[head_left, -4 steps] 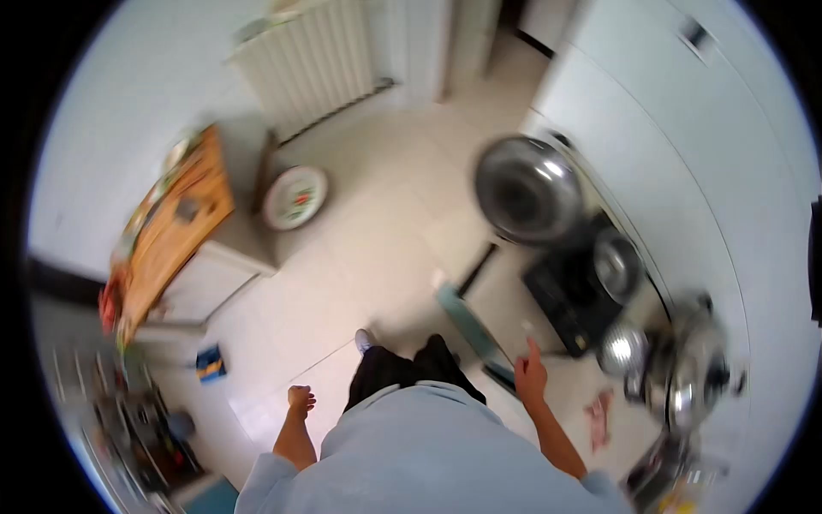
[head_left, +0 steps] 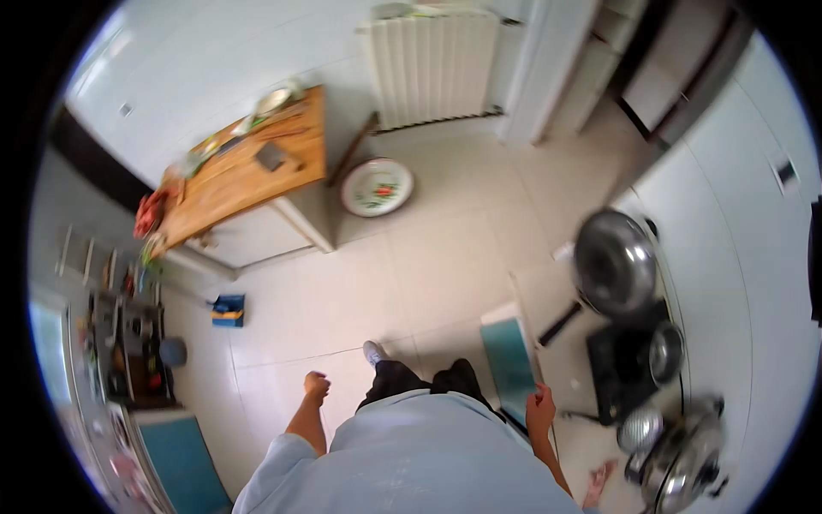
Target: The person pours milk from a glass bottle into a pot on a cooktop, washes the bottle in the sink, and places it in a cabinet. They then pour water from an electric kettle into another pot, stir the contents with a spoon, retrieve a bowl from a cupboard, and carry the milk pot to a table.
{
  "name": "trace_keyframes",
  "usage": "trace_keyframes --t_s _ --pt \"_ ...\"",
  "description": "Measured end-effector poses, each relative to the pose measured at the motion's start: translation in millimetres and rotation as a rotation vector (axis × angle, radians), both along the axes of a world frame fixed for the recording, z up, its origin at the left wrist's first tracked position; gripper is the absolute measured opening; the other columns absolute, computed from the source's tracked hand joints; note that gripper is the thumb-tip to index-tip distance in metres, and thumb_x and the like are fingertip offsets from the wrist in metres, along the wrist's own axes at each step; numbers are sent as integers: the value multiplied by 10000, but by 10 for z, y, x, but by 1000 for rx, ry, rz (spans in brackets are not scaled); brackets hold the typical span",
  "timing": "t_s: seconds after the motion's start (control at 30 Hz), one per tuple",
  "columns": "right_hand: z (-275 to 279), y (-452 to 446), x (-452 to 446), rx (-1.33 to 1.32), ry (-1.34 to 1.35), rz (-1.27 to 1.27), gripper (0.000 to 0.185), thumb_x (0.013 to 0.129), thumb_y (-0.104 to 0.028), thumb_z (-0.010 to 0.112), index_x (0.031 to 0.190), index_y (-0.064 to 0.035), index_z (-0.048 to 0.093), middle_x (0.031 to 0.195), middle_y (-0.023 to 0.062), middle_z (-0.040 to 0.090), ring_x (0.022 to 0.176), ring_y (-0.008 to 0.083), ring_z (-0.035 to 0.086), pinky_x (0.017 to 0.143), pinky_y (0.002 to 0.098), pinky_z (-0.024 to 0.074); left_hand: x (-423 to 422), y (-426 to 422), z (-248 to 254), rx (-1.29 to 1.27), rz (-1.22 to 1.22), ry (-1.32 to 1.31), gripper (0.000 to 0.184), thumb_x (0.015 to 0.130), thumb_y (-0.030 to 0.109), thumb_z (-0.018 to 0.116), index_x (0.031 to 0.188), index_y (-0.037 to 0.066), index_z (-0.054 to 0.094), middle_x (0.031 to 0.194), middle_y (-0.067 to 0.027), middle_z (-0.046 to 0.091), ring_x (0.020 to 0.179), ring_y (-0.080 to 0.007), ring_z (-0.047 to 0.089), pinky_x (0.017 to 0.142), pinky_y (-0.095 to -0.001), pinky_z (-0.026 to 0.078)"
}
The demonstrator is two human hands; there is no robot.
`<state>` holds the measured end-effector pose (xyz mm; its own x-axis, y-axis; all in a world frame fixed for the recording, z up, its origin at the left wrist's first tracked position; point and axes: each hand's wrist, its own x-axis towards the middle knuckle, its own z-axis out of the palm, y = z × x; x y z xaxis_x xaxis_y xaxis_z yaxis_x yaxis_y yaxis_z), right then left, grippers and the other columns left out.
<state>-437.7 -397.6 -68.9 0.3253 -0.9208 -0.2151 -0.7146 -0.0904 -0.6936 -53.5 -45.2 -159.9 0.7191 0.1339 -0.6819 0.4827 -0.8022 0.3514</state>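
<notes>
My left hand (head_left: 317,387) hangs over the tiled floor to the left of my body, its fingers curled in with nothing visible in them. On the other side, my right hand (head_left: 539,411) is beside the teal cabinet front (head_left: 509,364), close to the counter edge. Its fingers are loosely bent and somewhat apart, and it appears bare. A dark wok (head_left: 612,261) with its black handle pointing towards me rests on the counter, beyond a black cooktop (head_left: 612,377). A small metal pan (head_left: 665,353) is on the cooktop.
A steel pot (head_left: 685,463) and a dotted metal bowl (head_left: 640,428) stand on the right counter. Ahead left is a wooden-topped cabinet (head_left: 248,176) with kitchen things. A flowered enamel basin (head_left: 377,187) is beside it, near the radiator (head_left: 435,73). A blue box (head_left: 229,310) lies on the floor.
The view has swung to the right, so the room has shifted in it. My right hand is lower in view, its index finger less stretched out. My left hand has come slightly higher.
</notes>
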Motion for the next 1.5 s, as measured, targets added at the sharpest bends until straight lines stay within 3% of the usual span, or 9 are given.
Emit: trace_keyframes --t_s 0.1,0.33,0.77,0.87,0.93,1.03,1.17,1.33,1.5 --pt "-120 -3 1027 -55 -114 47 315 723 -59 544 1038 -70 544 811 92 577 660 210 555 596 319 442 598 -128 175 40 -204 -243 294 670 -42 419 822 88 636 916 -193 598 937 -344 542 823 -377 435" --pt "6 -25 3315 -115 -267 399 170 706 -17 560 875 -28 579 716 77 585 635 185 557 607 292 455 1571 50 454 -239 -144 -355 251 566 37 707 803 59 626 684 -67 631 645 -168 610 609 -288 499" --pt "-125 -674 7797 101 -272 787 183 743 -34 569 924 -20 592 754 22 610 669 75 540 607 218 434 1613 694 -513 -227 682 -93 195 572 -54 592 747 11 645 612 -74 617 510 -142 576 470 -267 485" --pt "-232 -793 9086 98 -321 845 308 735 -195 618 991 -32 565 785 85 621 705 189 598 655 292 467 1840 513 -272 -92 742 -49 167 585 -69 582 731 -14 639 602 -95 609 503 -164 577 452 -284 490" --pt "-132 -727 9652 -285 35 1231 571 700 -310 633 1165 -40 438 891 128 613 775 296 600 695 362 472 2168 349 72 -142 896 5 177 605 -96 563 765 -41 616 603 -114 599 506 -183 585 445 -297 503" --pt "-374 -674 9894 -322 441 1420 729 671 -347 642 1248 -54 306 986 175 574 856 359 571 727 390 468 2774 -59 307 -186 1014 2 196 639 -99 539 822 -49 589 637 -126 599 518 -184 587 458 -289 510" --pt "-351 -696 10272 -55 561 1397 697 681 -301 635 1234 -49 293 1026 203 545 915 349 552 723 390 468 3668 -440 505 -294 904 -183 196 708 -74 493 893 -51 553 690 -127 596 561 -176 592 512 -272 524" --pt "-147 -1059 10916 -157 98 1268 503 733 -284 601 1117 -50 376 951 177 544 842 306 553 673 393 454 4378 -787 538 -336 821 -139 179 733 -44 481 896 -51 552 690 -119 591 585 -168 594 542 -266 525" --pt "-200 -1963 12356 -126 -370 588 516 696 -176 653 1135 -51 414 1093 118 488 907 242 525 746 362 441 4566 -839 489 -306 728 -58 180 755 12 489 917 -45 544 731 -119 596 618 -168 601 556 -258 513"
